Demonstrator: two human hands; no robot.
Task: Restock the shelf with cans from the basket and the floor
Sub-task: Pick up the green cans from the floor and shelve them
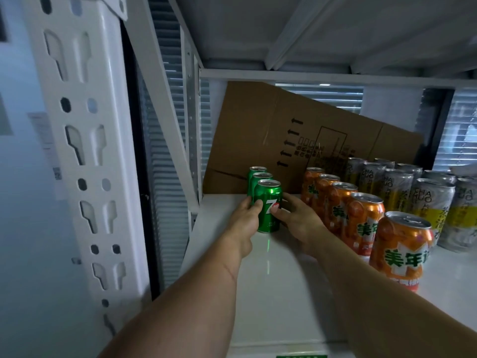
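Both hands clasp the front green can point(268, 206) on the white shelf point(271, 280): left hand point(244, 223) with fingers curled round its left side, right hand point(296, 220) with fingers wrapped round its right. It stands upright, first in a row of three green cans, left of the orange cans point(361, 215).

On the shelf point(271, 293) stand three rows of cans running from near to far. The leftmost row is three soda cans point(267, 205); to its right, past a gap, runs a longer row of five cans point(361, 218), and right of that a block of taller cans point(418, 197). The left hand point(244, 223) and right hand point(299, 220) flank the nearest soda can. Behind all rows, a flattened cardboard box point(296, 133) leans tilted at the shelf's far edge. A perforated upright post point(85, 151) stands at near left.
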